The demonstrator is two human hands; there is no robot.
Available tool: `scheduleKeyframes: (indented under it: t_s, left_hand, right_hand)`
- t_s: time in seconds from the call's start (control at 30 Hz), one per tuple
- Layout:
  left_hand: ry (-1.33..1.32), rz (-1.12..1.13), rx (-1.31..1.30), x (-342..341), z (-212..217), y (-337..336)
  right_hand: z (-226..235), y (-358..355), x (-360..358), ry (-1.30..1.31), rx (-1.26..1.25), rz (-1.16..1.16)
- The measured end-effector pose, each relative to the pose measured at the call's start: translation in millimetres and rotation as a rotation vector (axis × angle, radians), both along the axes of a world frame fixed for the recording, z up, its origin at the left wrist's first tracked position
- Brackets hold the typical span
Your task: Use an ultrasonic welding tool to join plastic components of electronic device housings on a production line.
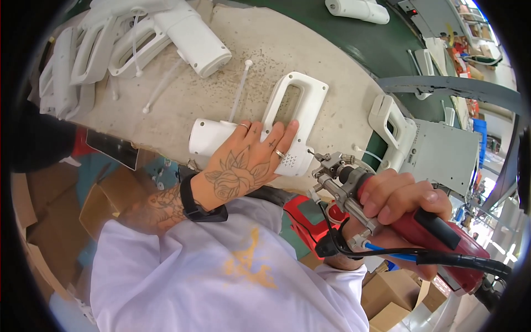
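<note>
nearest is a white shirt (221, 276), and just beyond it the right hand (406, 202) is clenched round a red powered screwdriver (387, 221) with hoses, its metal nose close to the white plastic housing (260, 130) but, as far as i can tell, not touching. left hand (249, 163) lies flat, fingers spread, pinning that housing to the pale worktop (332, 83) in the middle. far left sits a heap of similar white housings (138, 39), with thin white rods (240, 88) loose near them. judging by this, the piece in hand is not yet fastened, and many wait.
</note>
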State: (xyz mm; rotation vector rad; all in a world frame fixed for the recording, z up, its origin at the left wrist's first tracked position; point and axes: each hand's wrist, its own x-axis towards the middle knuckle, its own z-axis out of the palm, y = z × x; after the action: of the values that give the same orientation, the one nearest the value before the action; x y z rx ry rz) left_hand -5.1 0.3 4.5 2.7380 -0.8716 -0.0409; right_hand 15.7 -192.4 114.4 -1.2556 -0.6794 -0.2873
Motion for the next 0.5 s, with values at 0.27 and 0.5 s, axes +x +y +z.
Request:
scheduleKeyframes:
  t_s: [0.27, 0.5]
  left_hand:
    - [-0.018, -0.014, -0.019, 1, -4, -1]
    - [0.0, -0.003, -0.006, 1, -2, 1]
  right_hand:
    - [-20, 3, 6, 0.034, 0.021, -0.009]
    - [-5, -3, 9, 0.118, 0.007, 0.02]
